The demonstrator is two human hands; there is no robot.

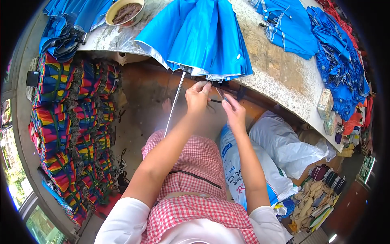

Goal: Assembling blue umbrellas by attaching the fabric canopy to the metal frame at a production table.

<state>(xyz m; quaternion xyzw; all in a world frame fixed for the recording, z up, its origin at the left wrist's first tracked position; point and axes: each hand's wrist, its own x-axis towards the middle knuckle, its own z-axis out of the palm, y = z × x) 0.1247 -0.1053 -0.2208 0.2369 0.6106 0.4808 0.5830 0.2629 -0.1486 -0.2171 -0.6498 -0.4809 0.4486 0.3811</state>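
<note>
A blue umbrella (203,38) with a silvery underside lies partly folded over the table's near edge. Its thin metal shaft (175,99) slants down toward my lap. My left hand (198,96) is closed in a pinch at the canopy's lower rim; the small part between the fingertips is hidden. Just to its right, my right hand (233,112) grips a slim dark tool (218,93) between thumb and fingers, its tip close to the left fingertips. The tool's exact kind is too small to make out.
The worn white table (280,69) carries a bowl of brown stuff (126,14) and piled blue umbrellas (341,69). Rainbow-coloured bundles (57,118) are stacked at left. White sacks (280,140) stand at right, beside cloth scraps (315,199).
</note>
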